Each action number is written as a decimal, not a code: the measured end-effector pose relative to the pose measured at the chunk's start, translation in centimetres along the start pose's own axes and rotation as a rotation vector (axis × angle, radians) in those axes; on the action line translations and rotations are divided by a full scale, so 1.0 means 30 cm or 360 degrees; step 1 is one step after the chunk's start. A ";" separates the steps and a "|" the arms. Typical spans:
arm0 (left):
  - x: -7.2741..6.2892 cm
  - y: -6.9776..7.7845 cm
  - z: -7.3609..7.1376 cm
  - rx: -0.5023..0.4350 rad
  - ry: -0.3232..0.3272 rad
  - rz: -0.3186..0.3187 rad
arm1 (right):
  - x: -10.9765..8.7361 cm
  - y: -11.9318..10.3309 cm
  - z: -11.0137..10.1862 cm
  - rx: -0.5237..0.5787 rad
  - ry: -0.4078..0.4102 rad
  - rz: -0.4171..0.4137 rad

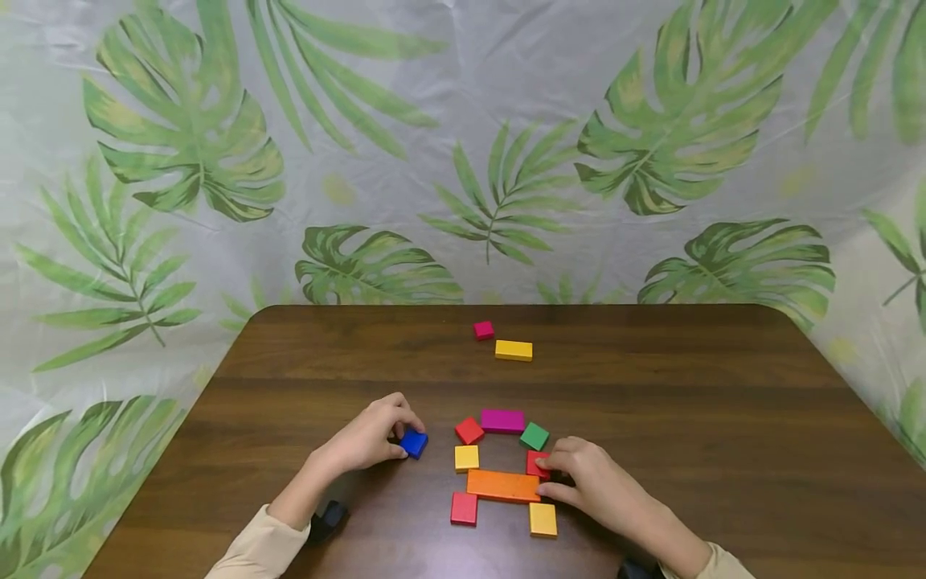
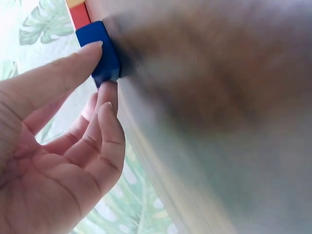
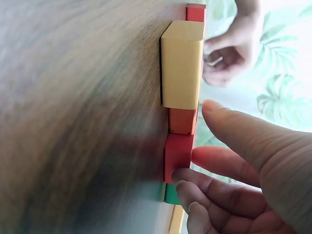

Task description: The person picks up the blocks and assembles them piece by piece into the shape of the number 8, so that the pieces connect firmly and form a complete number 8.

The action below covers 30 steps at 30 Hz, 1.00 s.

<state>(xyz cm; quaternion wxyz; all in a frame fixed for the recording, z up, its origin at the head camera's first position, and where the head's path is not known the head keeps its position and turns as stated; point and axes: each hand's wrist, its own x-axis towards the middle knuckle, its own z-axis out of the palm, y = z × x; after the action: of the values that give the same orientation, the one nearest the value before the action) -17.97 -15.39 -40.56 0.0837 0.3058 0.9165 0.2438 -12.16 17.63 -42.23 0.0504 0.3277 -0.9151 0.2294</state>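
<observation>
Between thumb and fingers my left hand (image 1: pixel 372 434) pinches a blue block (image 1: pixel 414 443) at the tabletop, left of a block figure. Fingertips of my right hand (image 1: pixel 596 486) touch a red block (image 1: pixel 538 463) on the figure's right side, and the thumb lies by the right end of a long orange block (image 1: pixel 503 486). Above these, a purple block (image 1: pixel 502 420) lies between a tilted red block (image 1: pixel 469 430) and a green block (image 1: pixel 534 436). A yellow block (image 1: pixel 466 457) sits at the left; another red block (image 1: pixel 464 508) and yellow block (image 1: pixel 543 519) lie below the orange one.
Farther back on the brown wooden table (image 1: pixel 347 346) lie a small pink block (image 1: pixel 483 330) and a yellow oblong block (image 1: pixel 514 351). A leaf-patterned cloth (image 1: pixel 506 80) hangs behind the table's far edge.
</observation>
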 end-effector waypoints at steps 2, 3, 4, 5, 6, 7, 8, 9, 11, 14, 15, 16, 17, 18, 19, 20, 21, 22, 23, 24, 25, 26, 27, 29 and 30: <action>-0.019 0.008 0.003 -0.0020 -0.0022 0.0032 | 0.000 0.000 0.002 -0.0008 0.0015 -0.0010; -0.027 0.012 0.005 -0.0023 -0.0029 0.0052 | 0.000 0.000 0.002 -0.0012 0.0023 -0.0013; -0.035 0.018 0.007 -0.0030 -0.0035 0.0061 | 0.000 0.000 0.002 -0.0016 0.0032 -0.0018; -0.044 0.023 0.009 -0.0034 -0.0041 0.0066 | 0.000 0.000 0.003 -0.0020 0.0040 -0.0022; -0.051 0.029 0.011 -0.0040 -0.0047 0.0069 | 0.000 0.000 0.003 -0.0024 0.0047 -0.0026; -0.058 0.034 0.014 -0.0044 -0.0050 0.0071 | 0.000 0.000 0.003 -0.0027 0.0056 -0.0033; -0.066 0.039 0.018 -0.0047 -0.0050 0.0075 | 0.000 0.000 0.003 -0.0032 0.0067 -0.0040; -0.072 0.045 0.022 -0.0048 -0.0049 0.0081 | 0.000 0.000 0.003 -0.0036 0.0077 -0.0045; -0.086 0.057 0.029 -0.0045 -0.0058 0.0081 | 0.001 0.000 0.002 -0.0044 0.0090 -0.0055; -0.107 0.074 0.041 -0.0012 -0.0066 0.0088 | 0.003 -0.002 0.001 -0.0050 0.0098 -0.0060; -0.114 0.079 0.045 0.0003 -0.0069 0.0092 | 0.003 -0.002 0.001 -0.0048 0.0096 -0.0057; -0.122 0.085 0.049 0.0025 -0.0073 0.0100 | 0.004 -0.003 0.001 -0.0047 0.0091 -0.0054; -0.130 0.090 0.053 0.0045 -0.0072 0.0112 | 0.004 -0.004 0.002 -0.0045 0.0083 -0.0049; -0.138 0.095 0.057 0.0066 -0.0069 0.0137 | 0.004 -0.005 0.002 -0.0043 0.0075 -0.0043; -0.146 0.100 0.062 0.0088 -0.0066 0.0175 | 0.004 -0.006 0.002 -0.0043 0.0067 -0.0037; -0.153 0.105 0.066 0.0108 -0.0062 0.0219 | 0.004 -0.006 0.003 -0.0042 0.0059 -0.0032; -0.160 0.109 0.071 0.0127 -0.0058 0.0268 | 0.004 -0.007 0.003 -0.0042 0.0049 -0.0024; -0.166 0.113 0.076 0.0150 -0.0054 0.0318 | 0.004 -0.008 0.003 -0.0043 0.0043 -0.0020; -0.171 0.117 0.081 0.0169 -0.0050 0.0369 | 0.004 -0.009 0.003 -0.0046 0.0041 -0.0017; -0.176 0.120 0.085 0.0191 -0.0049 0.0419 | 0.004 -0.010 0.003 -0.0049 0.0039 -0.0013; -0.180 0.125 0.089 0.0209 -0.0050 0.0458 | 0.003 -0.010 0.003 -0.0053 0.0040 -0.0012; -0.183 0.129 0.093 0.0227 -0.0052 0.0493 | 0.003 -0.011 0.003 -0.0055 0.0042 -0.0011; -0.186 0.134 0.096 0.0242 -0.0057 0.0520 | 0.003 -0.012 0.003 -0.0056 0.0042 -0.0009; -0.190 0.147 0.100 0.0261 -0.0077 0.0563 | 0.003 -0.013 0.004 -0.0058 0.0050 -0.0014; -0.190 0.154 0.102 0.0273 -0.0084 0.0590 | 0.003 -0.013 0.005 -0.0057 0.0054 -0.0016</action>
<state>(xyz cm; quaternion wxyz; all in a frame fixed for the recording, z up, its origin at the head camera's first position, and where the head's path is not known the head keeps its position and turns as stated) -10.07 -14.41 -40.89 0.0350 0.4815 0.8595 0.1680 -11.97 17.23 -42.19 0.0729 0.3276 -0.9164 0.2181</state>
